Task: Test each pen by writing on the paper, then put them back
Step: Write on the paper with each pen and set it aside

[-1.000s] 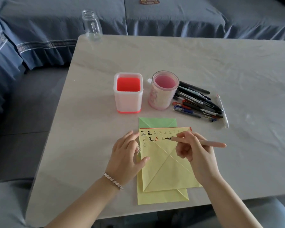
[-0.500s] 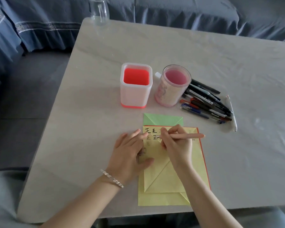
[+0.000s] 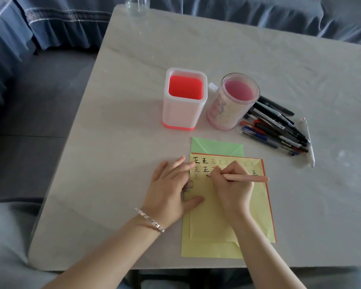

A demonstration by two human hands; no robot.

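the right hand (image 3: 231, 184) pinches the pink pen (image 3: 246, 178), testing it on the yellow paper (image 3: 213, 222), seemingly mid-stroke; the left hand (image 3: 169, 188) lies spread, pressing the sheet. next: the square holder (image 3: 184, 113).

The single head-worn view looks forward and steeply down from close above the table's (image 3: 133, 113) near edge, onto both hands.

My slim pink pen (image 3: 246, 178) sits tilted in my right hand (image 3: 231, 188), its tip touching the yellow folded paper sheet (image 3: 213, 222) at row 3 of the written characters. The loose pile of dark pens (image 3: 279, 130) lies beside the round pink cup (image 3: 227, 115).
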